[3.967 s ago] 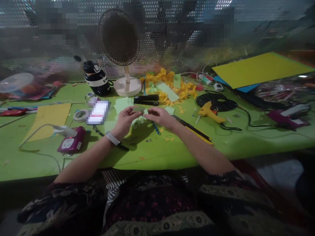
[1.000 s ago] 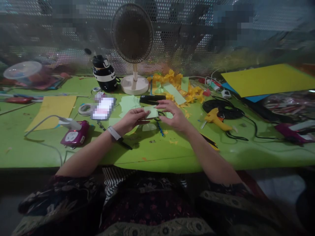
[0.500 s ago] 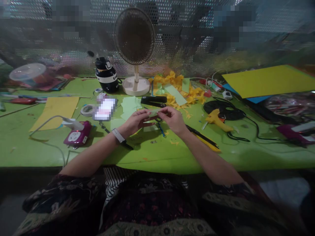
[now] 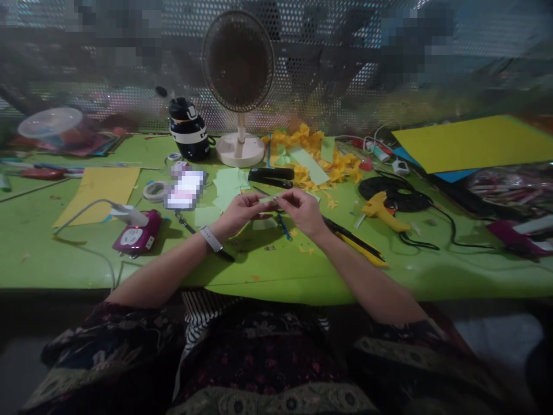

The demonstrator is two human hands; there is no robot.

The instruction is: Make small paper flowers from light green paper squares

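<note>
My left hand (image 4: pixel 242 213) and my right hand (image 4: pixel 301 212) meet above the middle of the green table. Between their fingertips is a small pale green paper piece (image 4: pixel 268 199), partly hidden by the fingers. Both hands pinch it, the left from the left side and the right from the right. Just behind them lies a black stapler (image 4: pixel 271 177). To the left of it are stacked light green paper pieces (image 4: pixel 228 183). A blue-handled tool or cord (image 4: pixel 284 228) lies below the fingertips. Orange-yellow paper flowers (image 4: pixel 302 138) are heaped behind the stapler.
A fan (image 4: pixel 240 151) and a dark bottle (image 4: pixel 190 138) stand at the back. A phone (image 4: pixel 186 189), tape roll (image 4: pixel 154 191) and purple power strip (image 4: pixel 139 235) are on the left. A yellow glue gun (image 4: pixel 384 212) and yellow cutter (image 4: pixel 360 248) lie on the right.
The paper piece shows less between the fingers, and the fingers of my left hand have drawn closer together. The whole view has shifted slightly.
</note>
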